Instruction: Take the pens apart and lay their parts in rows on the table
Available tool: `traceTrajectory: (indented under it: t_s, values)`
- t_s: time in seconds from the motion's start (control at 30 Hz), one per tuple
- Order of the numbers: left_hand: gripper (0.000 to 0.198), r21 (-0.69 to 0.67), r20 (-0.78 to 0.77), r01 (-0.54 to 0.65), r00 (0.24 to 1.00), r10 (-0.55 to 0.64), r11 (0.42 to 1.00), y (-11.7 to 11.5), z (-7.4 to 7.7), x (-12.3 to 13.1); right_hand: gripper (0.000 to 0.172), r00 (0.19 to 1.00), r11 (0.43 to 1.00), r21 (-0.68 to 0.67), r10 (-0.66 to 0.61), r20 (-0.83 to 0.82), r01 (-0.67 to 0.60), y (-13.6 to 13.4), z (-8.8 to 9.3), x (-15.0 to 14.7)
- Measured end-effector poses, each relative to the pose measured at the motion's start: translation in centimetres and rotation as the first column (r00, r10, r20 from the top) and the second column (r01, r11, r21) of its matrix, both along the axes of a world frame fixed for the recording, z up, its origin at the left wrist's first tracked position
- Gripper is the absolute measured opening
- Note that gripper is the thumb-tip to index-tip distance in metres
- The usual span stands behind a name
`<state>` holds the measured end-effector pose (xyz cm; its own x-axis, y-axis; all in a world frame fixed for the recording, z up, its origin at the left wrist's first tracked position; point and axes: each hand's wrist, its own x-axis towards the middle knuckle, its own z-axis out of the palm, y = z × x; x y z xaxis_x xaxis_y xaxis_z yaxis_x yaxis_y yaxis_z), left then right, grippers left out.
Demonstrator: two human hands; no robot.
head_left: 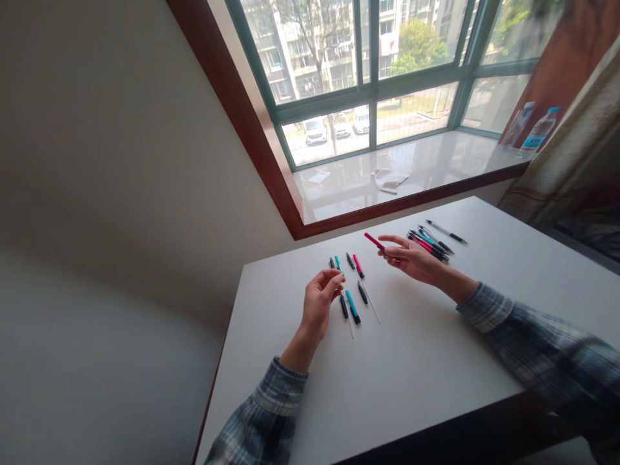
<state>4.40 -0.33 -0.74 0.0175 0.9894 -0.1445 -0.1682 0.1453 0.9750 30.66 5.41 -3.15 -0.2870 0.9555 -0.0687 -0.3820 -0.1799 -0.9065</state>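
1. At a white table (436, 361) under the window, a person's right hand (411, 259) is clamped on a red pen barrel (374, 241). Thumb and fingers pinch its near end, and the rest juts past the fingertips toward the other hand.
2. The left hand (320, 298) is held well apart from the right, lifted off the table with thumb and fingertips drawn together. Whether a small part sits between them cannot be told.
3. Loose pen parts (352, 307) in teal, black and red lie in the gap between the two hands, nearer the left. Thin pale refills (372, 303) rest just beside them.
4. A cluster of whole pens (430, 245) lies on the far side of the right hand, close to its knuckles.
5. The barrel looks light, stiff and smooth-skinned, so it is probably apt to slip or roll. A pinch around its middle with thumb and two fingers should hold it more surely than the end grip seen here.
6. The refills appear slender enough to bend and are likely best lifted near one end with a gentle pinch.
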Motion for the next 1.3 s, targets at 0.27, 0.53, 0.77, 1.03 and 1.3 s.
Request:
traceTrajectory:
  t_s: [0.27,0.53,0.77,1.03,1.3]
  values:
    - [0.026,0.010,-0.022,0.017,1.000,-0.017,1.000,0.0,-0.5,0.0,0.044,0.998,0.994,-0.104,-0.029,-0.061,0.022,-0.1,-0.5,-0.2]
    - [0.025,0.016,-0.050,0.022,0.999,-0.021,1.000,0.1,-0.4,0.1,0.081,0.998,0.996,0.064,0.054,0.044,-0.056,-0.8,-0.2,-0.6]
    - [0.024,0.013,-0.057,0.020,0.998,-0.020,1.000,0.2,-0.2,0.2,0.056,0.964,0.985,0.156,0.025,0.265,-0.069,-0.8,-0.5,-0.6]
    - [0.024,0.019,-0.055,0.031,0.998,-0.029,0.999,0.1,-0.1,0.4,0.033,0.822,0.920,0.373,-0.115,0.557,-0.124,-0.4,-1.1,-0.6]
    - [0.025,0.024,-0.066,0.034,0.997,-0.032,0.999,0.3,-0.3,0.5,0.027,0.554,0.860,0.420,-0.207,0.806,-0.290,-0.9,-0.9,-0.6]
